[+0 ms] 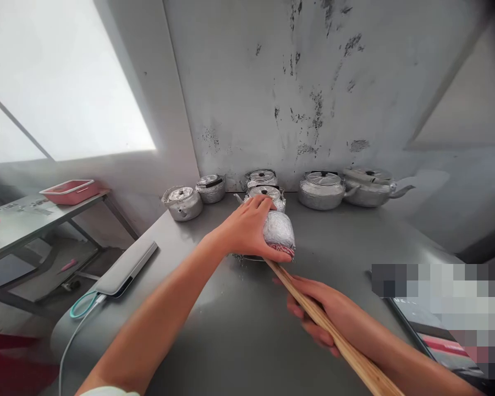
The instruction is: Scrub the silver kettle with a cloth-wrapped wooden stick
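My left hand is curled round a rounded silver piece with a crinkled surface and a red-and-white lower edge; its exact kind I cannot make out. Below it, the fingers of my right hand wrap a long pale wooden stick. The stick slants from the lower right up to my left thumb, where its far end is hidden. Part of a thin dark rim shows under my left hand. Just behind stands a silver kettle with a black-knobbed lid.
Along the wall stand several more silver kettles. On the grey table, a grey power bank with a cable lies at left. A partly blurred printed item is at right. A pink basket sits on a side table.
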The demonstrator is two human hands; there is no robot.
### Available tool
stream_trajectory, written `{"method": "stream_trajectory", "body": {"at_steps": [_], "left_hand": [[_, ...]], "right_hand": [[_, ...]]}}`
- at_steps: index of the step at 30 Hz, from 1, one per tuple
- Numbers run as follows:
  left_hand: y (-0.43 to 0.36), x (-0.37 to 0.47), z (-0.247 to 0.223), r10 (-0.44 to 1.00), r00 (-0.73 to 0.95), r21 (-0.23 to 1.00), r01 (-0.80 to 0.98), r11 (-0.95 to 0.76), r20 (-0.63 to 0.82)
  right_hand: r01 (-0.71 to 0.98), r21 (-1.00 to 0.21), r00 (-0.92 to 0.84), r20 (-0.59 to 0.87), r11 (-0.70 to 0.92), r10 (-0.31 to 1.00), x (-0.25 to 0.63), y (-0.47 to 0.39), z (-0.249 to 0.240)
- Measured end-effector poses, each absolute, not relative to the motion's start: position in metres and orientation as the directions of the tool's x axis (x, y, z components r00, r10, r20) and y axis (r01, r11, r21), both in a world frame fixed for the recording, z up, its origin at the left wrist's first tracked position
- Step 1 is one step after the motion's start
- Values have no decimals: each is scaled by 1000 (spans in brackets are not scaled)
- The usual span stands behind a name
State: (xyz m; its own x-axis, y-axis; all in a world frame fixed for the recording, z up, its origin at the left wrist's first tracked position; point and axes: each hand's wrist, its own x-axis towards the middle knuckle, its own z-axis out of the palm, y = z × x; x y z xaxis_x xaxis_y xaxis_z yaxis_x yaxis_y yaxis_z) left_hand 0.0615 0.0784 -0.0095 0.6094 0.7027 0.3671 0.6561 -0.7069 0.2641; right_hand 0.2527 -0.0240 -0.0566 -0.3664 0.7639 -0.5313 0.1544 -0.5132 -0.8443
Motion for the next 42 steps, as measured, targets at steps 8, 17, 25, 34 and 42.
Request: {"method": "stream_trajectory", "body": {"at_steps": [8, 17, 25, 34, 42], "left_hand": [[71, 73, -7, 713, 630, 206, 687, -696, 309], [71, 83, -8, 689, 670, 144, 680, -719, 276], [78, 80, -7, 723, 638, 197, 698, -688, 266], [79, 78, -7, 711, 645, 192, 689, -699, 280], [80, 78, -8, 715, 639, 198, 690, -696, 284]], "right_hand": [[154, -841, -333, -538, -518, 775, 254, -37, -65], [81, -879, -301, -471, -470, 829, 250, -44, -73], [49, -864, -296, -492, -501, 819, 250, -46, -81], [24, -865, -300, -485, -501, 822, 246, -47, -88], [47, -864, -199, -501, -502, 842, 240, -51, -74]]}}
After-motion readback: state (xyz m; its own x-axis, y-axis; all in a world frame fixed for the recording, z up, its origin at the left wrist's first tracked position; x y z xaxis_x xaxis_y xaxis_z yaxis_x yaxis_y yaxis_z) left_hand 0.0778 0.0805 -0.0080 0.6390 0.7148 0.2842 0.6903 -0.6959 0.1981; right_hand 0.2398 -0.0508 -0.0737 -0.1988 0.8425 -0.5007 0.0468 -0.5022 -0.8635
